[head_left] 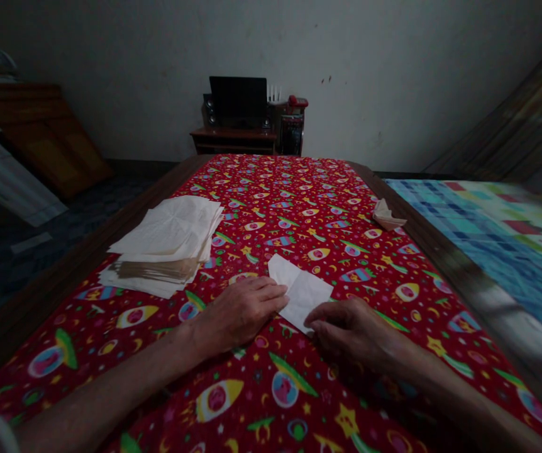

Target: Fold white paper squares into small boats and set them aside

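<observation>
Red patterned cloth point(271, 207) backs the folded paper point(302, 289); right of the paper stack point(170, 236), left hand point(247, 308) flattens it, fingers slightly bent; right hand point(351, 324) seemingly pinches its near corner, steadying it.

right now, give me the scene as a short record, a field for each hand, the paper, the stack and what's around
left hand: fingers on the left edge of the folded sheet
right hand: fingertips at the sheet's near corner
folded sheet: white paper, flat on the cloth between the hands
paper stack: uneven pile of pale sheets, left side of the table
folded piece: small paper shape near the table's right edge
cloth: red, printed with rockets and stars
background: dark monitor, red telephone
</observation>
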Tool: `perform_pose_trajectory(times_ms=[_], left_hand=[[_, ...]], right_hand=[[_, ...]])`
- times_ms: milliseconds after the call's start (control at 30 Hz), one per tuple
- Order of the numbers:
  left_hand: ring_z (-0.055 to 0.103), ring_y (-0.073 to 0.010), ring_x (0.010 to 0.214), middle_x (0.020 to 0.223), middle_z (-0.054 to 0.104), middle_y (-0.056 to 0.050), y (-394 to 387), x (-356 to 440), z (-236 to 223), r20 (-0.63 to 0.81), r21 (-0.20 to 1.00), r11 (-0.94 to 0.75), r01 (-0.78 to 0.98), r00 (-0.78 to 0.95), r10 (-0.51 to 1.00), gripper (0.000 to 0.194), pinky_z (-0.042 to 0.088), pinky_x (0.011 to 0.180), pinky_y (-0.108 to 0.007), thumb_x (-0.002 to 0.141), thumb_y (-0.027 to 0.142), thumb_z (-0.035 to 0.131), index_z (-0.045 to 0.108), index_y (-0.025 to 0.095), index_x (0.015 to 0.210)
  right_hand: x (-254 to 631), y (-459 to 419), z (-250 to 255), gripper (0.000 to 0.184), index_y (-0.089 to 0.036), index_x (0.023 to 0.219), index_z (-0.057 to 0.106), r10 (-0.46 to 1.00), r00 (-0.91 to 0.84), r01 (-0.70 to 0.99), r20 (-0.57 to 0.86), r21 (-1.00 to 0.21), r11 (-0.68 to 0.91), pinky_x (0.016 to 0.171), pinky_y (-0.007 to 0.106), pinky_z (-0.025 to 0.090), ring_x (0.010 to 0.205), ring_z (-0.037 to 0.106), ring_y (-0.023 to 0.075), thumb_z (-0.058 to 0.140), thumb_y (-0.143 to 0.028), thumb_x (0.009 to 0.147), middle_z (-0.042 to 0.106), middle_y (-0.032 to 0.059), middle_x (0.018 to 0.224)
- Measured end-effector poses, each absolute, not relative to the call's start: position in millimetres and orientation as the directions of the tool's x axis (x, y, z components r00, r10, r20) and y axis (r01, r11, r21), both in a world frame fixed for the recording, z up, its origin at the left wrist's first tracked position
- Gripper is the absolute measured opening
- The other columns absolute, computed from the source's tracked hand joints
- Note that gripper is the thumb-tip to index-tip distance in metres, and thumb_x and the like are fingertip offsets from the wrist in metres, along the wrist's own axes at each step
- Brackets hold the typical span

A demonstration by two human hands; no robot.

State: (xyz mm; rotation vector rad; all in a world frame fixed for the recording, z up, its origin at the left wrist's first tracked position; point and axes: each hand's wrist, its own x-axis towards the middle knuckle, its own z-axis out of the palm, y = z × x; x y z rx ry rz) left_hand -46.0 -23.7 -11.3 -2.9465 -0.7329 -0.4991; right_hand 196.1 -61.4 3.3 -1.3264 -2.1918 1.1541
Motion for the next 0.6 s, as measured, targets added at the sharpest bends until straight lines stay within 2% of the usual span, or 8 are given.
perform_pose_trajectory(times_ms=[67, 133, 200, 300, 467, 600], left_hand=[[0.054, -0.0201, 0.110, 0.121, 0.062, -0.005, -29.8, -45.1, -10.8, 0.319, 0.071, -0.874, 0.482, 0.819, 0.477, 0.026, 0.044, 0.093, -0.036, 0.094, 0.020, 0.044, 0.057, 0.019, 0.116], [0.053, -0.0208, 0.112, 0.121, 0.061, -0.005, -31.4, -45.4, -10.6, 0.317, 0.112, -0.860, 0.498, 0.802, 0.506, 0.026, 0.044, 0.094, -0.037, 0.094, 0.027, 0.046, 0.057, 0.020, 0.116], [0.053, -0.0206, 0.112, 0.121, 0.061, -0.004, -30.1, -46.3, -11.1, 0.318, 0.135, -0.853, 0.505, 0.793, 0.520, 0.028, 0.043, 0.094, -0.037, 0.093, 0.032, 0.049, 0.056, 0.021, 0.117], [0.053, -0.0194, 0.113, 0.122, 0.061, -0.003, -27.4, -47.7, -12.7, 0.323, 0.152, -0.851, 0.503, 0.788, 0.524, 0.029, 0.041, 0.096, -0.036, 0.092, 0.031, 0.051, 0.055, 0.020, 0.119], [0.052, -0.0191, 0.114, 0.123, 0.061, -0.004, -27.5, -48.2, -15.2, 0.343, 0.147, -0.851, 0.505, 0.781, 0.523, 0.029, 0.040, 0.096, -0.036, 0.094, 0.030, 0.048, 0.054, 0.020, 0.120], [0.053, -0.0192, 0.114, 0.123, 0.061, -0.004, -30.4, -47.5, -16.0, 0.345, 0.130, -0.848, 0.514, 0.778, 0.525, 0.028, 0.041, 0.095, -0.035, 0.094, 0.029, 0.047, 0.055, 0.020, 0.119]], right_hand=[[199.3, -61.1, 4.7, 0.024, -0.017, 0.084, 0.067, 0.858, -0.513, 0.618, 0.008, -0.691, 0.375, 0.052, 0.020, 0.042, 0.055, 0.059, 0.0108, 0.045, -0.025, 0.089, 0.066, 0.0020, 0.067], [201.1, -61.2, 4.9, 0.022, -0.017, 0.093, 0.067, 0.821, -0.534, 0.656, 0.203, -0.513, 0.553, 0.058, 0.023, 0.045, 0.062, 0.060, 0.0131, 0.048, -0.028, 0.088, 0.067, 0.0056, 0.078], [199.9, -61.8, 3.9, 0.025, -0.019, 0.105, 0.065, 0.723, -0.616, 0.654, 0.313, -0.309, 0.690, 0.066, 0.030, 0.048, 0.077, 0.062, 0.0183, 0.056, -0.032, 0.085, 0.066, 0.0102, 0.096], [194.4, -62.3, 1.6, 0.029, -0.020, 0.109, 0.062, 0.627, -0.727, 0.610, 0.280, -0.155, 0.777, 0.082, 0.039, 0.048, 0.102, 0.057, 0.0252, 0.062, -0.032, 0.082, 0.059, 0.0125, 0.116], [191.6, -63.9, -3.1, 0.025, -0.015, 0.111, 0.058, 0.583, -0.757, 0.597, 0.296, -0.051, 0.801, 0.085, 0.041, 0.049, 0.099, 0.058, 0.0244, 0.049, -0.024, 0.090, 0.064, 0.0113, 0.107], [196.4, -66.8, -8.0, 0.031, -0.012, 0.120, 0.054, 0.536, -0.776, 0.577, 0.333, 0.033, 0.816, 0.090, 0.042, 0.046, 0.107, 0.055, 0.0257, 0.038, -0.017, 0.094, 0.062, 0.0141, 0.115]])
